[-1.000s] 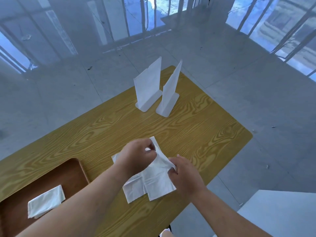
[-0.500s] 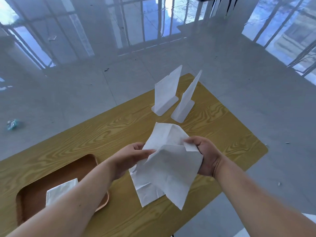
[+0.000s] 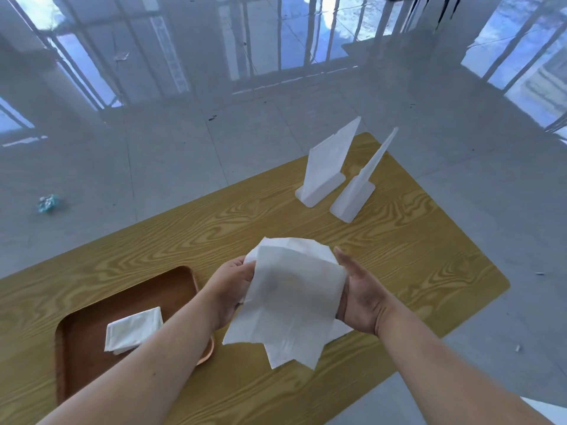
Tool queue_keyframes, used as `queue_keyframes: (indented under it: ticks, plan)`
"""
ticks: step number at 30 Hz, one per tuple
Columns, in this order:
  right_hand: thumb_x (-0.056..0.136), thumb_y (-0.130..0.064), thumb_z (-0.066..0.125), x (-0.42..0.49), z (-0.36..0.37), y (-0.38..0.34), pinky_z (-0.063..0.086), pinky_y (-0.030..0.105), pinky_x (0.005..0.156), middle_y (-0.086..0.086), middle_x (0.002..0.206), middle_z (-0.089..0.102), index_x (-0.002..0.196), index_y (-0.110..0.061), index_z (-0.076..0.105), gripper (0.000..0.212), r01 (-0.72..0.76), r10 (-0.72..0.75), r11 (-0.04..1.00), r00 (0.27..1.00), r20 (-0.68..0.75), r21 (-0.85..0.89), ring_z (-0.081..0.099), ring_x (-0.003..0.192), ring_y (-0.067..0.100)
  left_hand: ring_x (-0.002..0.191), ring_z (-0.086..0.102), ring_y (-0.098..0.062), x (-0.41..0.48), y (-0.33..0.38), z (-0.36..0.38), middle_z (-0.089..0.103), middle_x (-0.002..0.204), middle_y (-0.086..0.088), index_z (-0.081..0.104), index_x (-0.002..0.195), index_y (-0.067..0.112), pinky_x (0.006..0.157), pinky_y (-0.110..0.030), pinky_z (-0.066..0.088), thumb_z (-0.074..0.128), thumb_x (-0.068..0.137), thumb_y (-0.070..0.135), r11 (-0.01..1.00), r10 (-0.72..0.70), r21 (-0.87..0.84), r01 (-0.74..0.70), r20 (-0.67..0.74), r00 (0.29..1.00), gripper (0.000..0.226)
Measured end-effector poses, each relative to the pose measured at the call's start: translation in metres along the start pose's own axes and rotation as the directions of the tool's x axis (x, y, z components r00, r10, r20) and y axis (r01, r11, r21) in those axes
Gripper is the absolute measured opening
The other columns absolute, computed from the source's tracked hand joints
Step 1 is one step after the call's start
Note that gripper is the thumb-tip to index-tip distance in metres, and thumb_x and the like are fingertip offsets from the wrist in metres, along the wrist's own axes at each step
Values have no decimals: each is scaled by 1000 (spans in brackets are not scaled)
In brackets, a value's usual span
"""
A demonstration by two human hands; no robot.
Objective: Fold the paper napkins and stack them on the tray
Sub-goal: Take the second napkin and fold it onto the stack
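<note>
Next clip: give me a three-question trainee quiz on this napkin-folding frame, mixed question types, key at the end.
1. True or false: the tray already holds one folded napkin.
2. How many white stands are on the table?
3. The unfolded napkin is: A) flat on the table, B) held up between both hands, C) in the tray.

Key: 1 true; 2 two; 3 B, with the left hand and right hand at its sides.
</note>
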State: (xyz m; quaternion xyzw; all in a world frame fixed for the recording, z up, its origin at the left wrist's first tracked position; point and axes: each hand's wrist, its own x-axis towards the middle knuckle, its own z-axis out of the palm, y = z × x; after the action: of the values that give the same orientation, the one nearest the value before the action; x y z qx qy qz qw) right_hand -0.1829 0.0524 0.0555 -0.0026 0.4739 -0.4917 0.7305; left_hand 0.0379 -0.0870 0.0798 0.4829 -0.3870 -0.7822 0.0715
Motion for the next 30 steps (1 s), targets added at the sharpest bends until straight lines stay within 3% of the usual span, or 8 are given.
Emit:
queue_keyframes:
  ticks: [5,9,15,19,22,25,27,30]
  plan:
    - [90,-25,81,21,7,27,66,42,76,13,109,82,128,-10,70,42,-141,77,969,952,-296,-201,80,91,29,88,72,-35,3,-14,-11,78,103,-20,78,108,1,78,-44,58,78,85,23,1000,-3,0,3,-50,999,32]
    - [91,-7,76,35,12,42,64,37,62,12,101,83,121,-6,66,31,-155,-8,929,899,-437,-336,81,82,29,83,75,-34,3,-21,-19,80,101,-18,82,100,14,71,-43,62,75,94,17,997,-41,-69,35,-79,996,10]
    - [94,-23,75,40,16,48,67,46,77,14,109,80,118,-8,64,30,-146,-71,912,865,-497,-384,79,96,34,85,78,-26,2,-34,-32,83,108,-15,81,104,11,68,-34,57,68,93,27,993,-43,102,63,-188,981,23]
    - [94,-33,76,38,23,53,61,40,72,18,116,77,118,-14,61,35,-299,48,845,867,-496,-442,73,78,28,91,82,-30,0,-40,-42,83,109,-12,81,106,18,67,-39,64,70,94,32,989,-140,13,146,-217,966,21]
    - [94,-26,75,39,24,63,49,34,65,18,114,76,120,-15,58,33,-377,102,791,858,-503,-482,71,64,22,97,82,-31,-2,-44,-47,84,110,-9,84,105,24,76,-47,67,72,85,42,979,-204,-47,199,-206,957,30]
    - [94,-12,73,42,22,71,51,36,67,15,109,77,124,-18,55,35,-376,100,796,855,-509,-474,75,72,23,92,83,-24,-4,-49,-54,85,108,-3,83,110,23,74,-42,62,65,92,60,960,-273,-126,250,-232,933,45]
    - [93,-8,73,44,22,74,54,36,67,15,106,77,130,-17,54,42,-353,88,820,855,-511,-450,74,74,24,95,82,-23,-7,-52,-59,84,112,1,75,120,29,81,-44,60,60,95,69,960,-281,-63,274,-226,933,50]
    - [92,-5,72,45,25,78,55,39,69,14,98,76,142,-18,47,57,-308,86,875,858,-506,-374,72,73,25,108,77,-29,-9,-58,-64,79,124,-2,59,138,26,93,-54,59,81,90,46,958,-246,82,276,-264,933,57]
